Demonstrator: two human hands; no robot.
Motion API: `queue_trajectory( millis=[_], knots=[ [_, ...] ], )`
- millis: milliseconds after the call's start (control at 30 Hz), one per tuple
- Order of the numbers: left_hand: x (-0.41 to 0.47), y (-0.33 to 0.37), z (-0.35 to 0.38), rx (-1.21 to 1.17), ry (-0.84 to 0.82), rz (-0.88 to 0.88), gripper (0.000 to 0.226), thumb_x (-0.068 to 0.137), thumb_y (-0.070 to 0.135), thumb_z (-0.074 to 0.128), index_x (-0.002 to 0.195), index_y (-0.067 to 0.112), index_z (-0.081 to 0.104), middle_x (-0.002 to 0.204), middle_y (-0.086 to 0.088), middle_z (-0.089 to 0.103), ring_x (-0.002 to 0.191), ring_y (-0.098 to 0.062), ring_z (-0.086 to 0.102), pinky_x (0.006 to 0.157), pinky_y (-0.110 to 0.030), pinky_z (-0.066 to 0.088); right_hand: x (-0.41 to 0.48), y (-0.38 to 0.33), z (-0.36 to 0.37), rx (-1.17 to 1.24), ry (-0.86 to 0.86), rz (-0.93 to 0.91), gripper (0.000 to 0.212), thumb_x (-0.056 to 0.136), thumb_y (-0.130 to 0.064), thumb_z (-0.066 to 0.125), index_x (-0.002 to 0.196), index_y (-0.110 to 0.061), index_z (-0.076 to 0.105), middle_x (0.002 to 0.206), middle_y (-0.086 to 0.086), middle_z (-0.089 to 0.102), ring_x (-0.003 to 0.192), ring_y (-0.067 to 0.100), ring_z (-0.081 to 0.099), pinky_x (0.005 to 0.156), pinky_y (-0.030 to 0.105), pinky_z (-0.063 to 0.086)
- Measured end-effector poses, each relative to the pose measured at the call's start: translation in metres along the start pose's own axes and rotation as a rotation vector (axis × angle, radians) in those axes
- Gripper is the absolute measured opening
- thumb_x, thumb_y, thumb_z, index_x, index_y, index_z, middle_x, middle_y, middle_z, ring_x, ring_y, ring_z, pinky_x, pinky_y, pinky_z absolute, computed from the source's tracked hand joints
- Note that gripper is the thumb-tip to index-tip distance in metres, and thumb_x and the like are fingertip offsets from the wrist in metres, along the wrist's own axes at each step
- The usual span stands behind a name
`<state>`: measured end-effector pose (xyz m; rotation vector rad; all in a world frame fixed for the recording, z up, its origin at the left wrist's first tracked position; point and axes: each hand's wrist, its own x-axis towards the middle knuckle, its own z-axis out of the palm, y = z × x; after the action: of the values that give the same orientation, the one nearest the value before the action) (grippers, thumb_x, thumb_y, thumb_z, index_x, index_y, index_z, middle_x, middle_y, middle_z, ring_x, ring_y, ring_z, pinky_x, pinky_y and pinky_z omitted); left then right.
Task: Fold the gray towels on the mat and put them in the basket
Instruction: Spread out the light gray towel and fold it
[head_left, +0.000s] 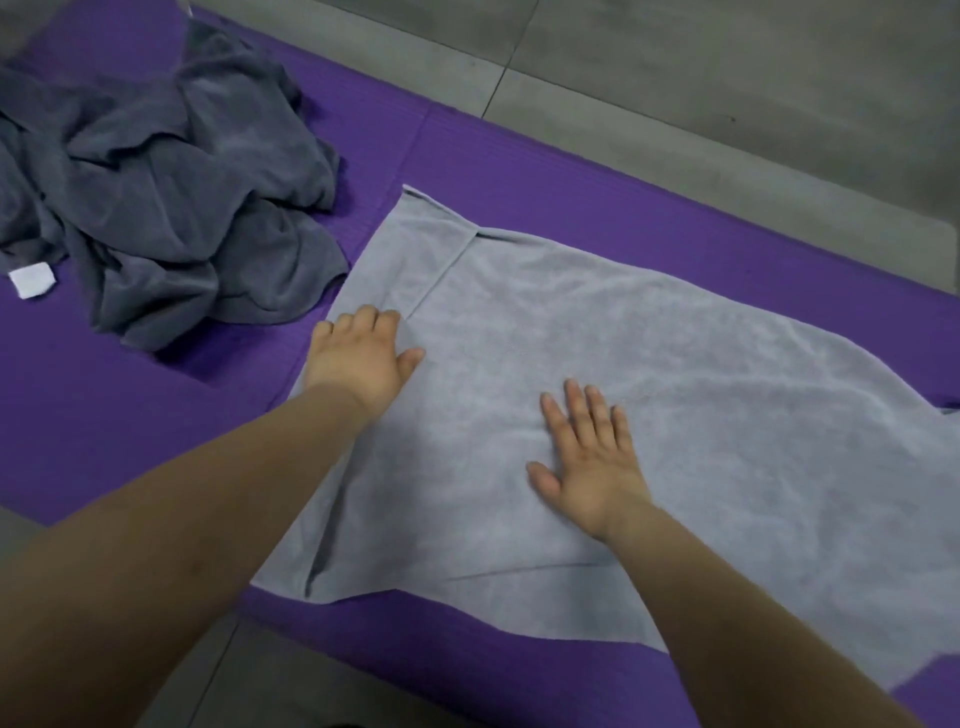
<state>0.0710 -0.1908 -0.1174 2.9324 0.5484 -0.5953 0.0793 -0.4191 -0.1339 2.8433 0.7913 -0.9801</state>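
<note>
A light gray towel (649, 395) lies spread across the purple mat (130, 415), filling the middle and the 3 o'clock side of the view, with its 9 o'clock end already turned over itself so that a doubled band runs from the far corner toward the near edge. Both hands rest palm-down on it, most likely to press the cloth flat and keep the turned-over end from springing back before the next fold. The left hand (361, 358) sits at the towel's 9 o'clock edge, right on that doubled band, its fingers (363, 319) a little curled and slightly apart, gripping nothing. The right hand (589, 462) lies nearer the middle, toward 5 o'clock of the left, with its fingers (587, 410) spread and flat on the cloth, also holding nothing. So the towel is directly under both sets of fingers, extending well past them toward 3 o'clock, where it is rumpled. At 10 o'clock a heap of darker gray towels (156, 197) waits crumpled on the mat, just touching the light towel's edge, with a small white tag (32, 279) at its 8 o'clock side. No basket is in view.
</note>
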Motion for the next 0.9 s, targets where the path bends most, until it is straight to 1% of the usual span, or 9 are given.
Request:
queue_trajectory(
  millis=[67,200,267,333,400,500,600,800,900],
  knots=[
    [0.011,0.0,-0.005,0.047,0.006,-0.006,0.05,0.093,0.042,0.037,0.131,0.01,0.036,0.133,-0.015,0.042,0.121,-0.032,0.043,0.098,-0.038,0.027,0.003,0.008,0.004,0.031,0.033,-0.015,0.102,0.05,-0.064,-0.009,0.144,-0.025,-0.017,0.135,-0.008,-0.037,0.133,0.012,-0.031,0.112,0.035,-0.018],
    [0.03,0.006,-0.01,0.093,0.026,-0.034,0.04,0.094,0.03,0.039,0.122,0.002,0.04,0.126,-0.02,0.048,0.113,-0.038,0.049,0.094,-0.039,0.032,0.005,0.011,0.003,0.009,0.2,-0.074,0.095,0.062,-0.064,0.006,0.145,-0.019,0.009,0.147,0.002,-0.012,0.141,0.025,-0.003,0.107,0.031,-0.011],
    [0.038,0.013,-0.01,0.052,0.043,-0.044,0.03,0.093,0.017,0.038,0.117,-0.001,0.043,0.121,-0.023,0.052,0.107,-0.041,0.052,0.09,-0.039,0.035,0.003,0.009,0.007,0.05,0.141,-0.065,0.093,0.056,-0.064,-0.002,0.138,-0.022,-0.014,0.138,-0.004,-0.03,0.133,0.015,-0.024,0.103,0.031,-0.024],
    [0.043,0.016,-0.013,-0.076,0.068,-0.06,0.025,0.092,0.011,0.037,0.112,0.0,0.047,0.116,-0.024,0.056,0.104,-0.042,0.053,0.087,-0.038,0.037,0.004,0.007,0.009,0.079,0.146,-0.059,0.092,0.057,-0.064,0.0,0.138,-0.022,-0.014,0.138,-0.005,-0.029,0.131,0.016,-0.025,0.099,0.027,-0.032],
    [0.047,0.017,-0.016,-0.266,0.12,-0.024,0.025,0.092,0.015,0.04,0.109,0.003,0.053,0.112,-0.023,0.06,0.104,-0.04,0.053,0.088,-0.036,0.037,0.006,0.008,0.01,0.05,0.215,-0.054,0.092,0.061,-0.063,0.007,0.142,-0.019,-0.001,0.147,0.0,-0.015,0.137,0.023,-0.012,0.1,0.025,-0.03],
    [0.039,0.013,-0.007,-0.353,0.055,0.109,0.036,0.091,0.034,0.044,0.117,0.012,0.057,0.124,-0.014,0.055,0.117,-0.032,0.048,0.101,-0.034,0.031,0.005,0.008,0.009,0.09,0.067,-0.038,0.088,0.051,-0.064,-0.008,0.127,-0.025,-0.029,0.13,-0.009,-0.039,0.125,0.009,-0.034,0.101,0.031,-0.032],
    [0.01,0.003,0.009,-0.447,0.123,0.13,0.068,0.079,0.053,0.031,0.132,0.013,0.046,0.142,-0.013,0.04,0.129,-0.031,0.036,0.108,-0.035,0.023,0.005,0.009,0.005,0.068,0.008,-0.018,0.095,0.046,-0.064,-0.011,0.131,-0.026,-0.029,0.127,-0.01,-0.041,0.122,0.006,-0.036,0.109,0.036,-0.023],
    [-0.053,-0.054,0.032,-0.54,0.157,-0.176,0.065,0.083,0.041,0.05,0.135,0.003,0.039,0.143,-0.022,0.035,0.13,-0.038,0.034,0.108,-0.042,0.026,0.004,0.005,-0.002,0.036,-0.04,-0.01,0.103,0.044,-0.064,-0.012,0.139,-0.026,-0.025,0.126,-0.01,-0.042,0.13,0.011,-0.035,0.111,0.037,-0.02],
    [-0.077,-0.076,0.031,-0.688,0.086,-0.357,0.051,0.084,0.024,0.061,0.128,0.004,0.043,0.117,-0.017,0.052,0.113,-0.035,0.049,0.093,-0.039,0.038,0.003,0.002,-0.005,0.016,-0.063,0.001,0.105,0.046,-0.066,-0.01,0.143,-0.027,-0.02,0.129,-0.011,-0.04,0.14,0.019,-0.027,0.113,0.039,-0.017]
  ],
)
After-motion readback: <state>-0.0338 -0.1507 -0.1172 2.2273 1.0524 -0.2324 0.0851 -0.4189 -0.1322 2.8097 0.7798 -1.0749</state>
